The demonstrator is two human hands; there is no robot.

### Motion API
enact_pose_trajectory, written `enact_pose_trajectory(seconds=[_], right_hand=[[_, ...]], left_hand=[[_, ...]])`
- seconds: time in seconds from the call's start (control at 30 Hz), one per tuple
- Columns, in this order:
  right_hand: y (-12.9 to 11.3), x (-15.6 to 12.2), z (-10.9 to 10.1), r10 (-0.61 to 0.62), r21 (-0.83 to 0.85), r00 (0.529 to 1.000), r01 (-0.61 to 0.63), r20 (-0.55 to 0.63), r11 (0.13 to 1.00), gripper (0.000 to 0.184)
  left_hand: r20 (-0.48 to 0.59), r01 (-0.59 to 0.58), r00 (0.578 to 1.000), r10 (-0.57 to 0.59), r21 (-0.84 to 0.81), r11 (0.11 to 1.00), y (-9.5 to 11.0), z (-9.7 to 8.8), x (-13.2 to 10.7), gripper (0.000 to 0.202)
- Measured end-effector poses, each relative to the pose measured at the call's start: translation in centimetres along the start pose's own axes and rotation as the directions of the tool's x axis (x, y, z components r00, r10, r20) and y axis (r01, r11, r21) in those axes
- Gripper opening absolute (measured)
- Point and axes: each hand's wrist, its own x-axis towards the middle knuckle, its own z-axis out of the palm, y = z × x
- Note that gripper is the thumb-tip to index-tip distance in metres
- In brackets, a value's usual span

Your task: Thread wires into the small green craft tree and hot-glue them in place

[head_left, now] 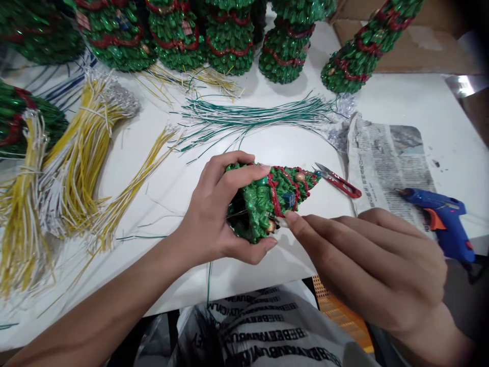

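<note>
My left hand (214, 209) is wrapped round the base of a small green Christmas tree figure (273, 196) with red garlands, holding it on its side with the tip pointing right. A thin green wire hangs from the base over the table edge. My right hand (367, 255) comes in from the right, with its fingers pinched together at the tree's lower edge (284, 220). What the fingertips pinch is too small to make out.
A white table (267, 142) carries yellow wire bundles (72, 173), green wires (252, 120), red snips (340, 182), a newspaper (385, 163) and a blue glue gun (443, 216). Several green tree figures (229, 35) stand along the back. A cardboard box (424, 46) sits far right.
</note>
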Motion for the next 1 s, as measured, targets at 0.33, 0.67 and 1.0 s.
enact_pose_trajectory(seconds=[0.33, 0.67, 1.0], right_hand=[[0.5, 0.5, 0.4, -0.022, 0.041, 1.0, 0.022, -0.021, 0.999, 0.013], [0.2, -0.3, 1.4, 0.112, 0.173, 0.992, -0.1, -0.059, 0.98, 0.019], [0.1, -1.6, 0.7, 0.207, 0.173, 0.974, -0.189, -0.091, 0.967, 0.03]], left_hand=[[-0.034, -0.064, 0.997, 0.063, -0.055, 0.996, -0.5, 0.4, -0.1, 0.075], [0.026, -0.015, 1.0, 0.016, -0.05, 0.999, -0.1, -0.1, 0.1, 0.072], [0.151, 0.056, 0.988, -0.045, -0.071, 0.996, 0.1, -1.3, 0.0, 0.086]])
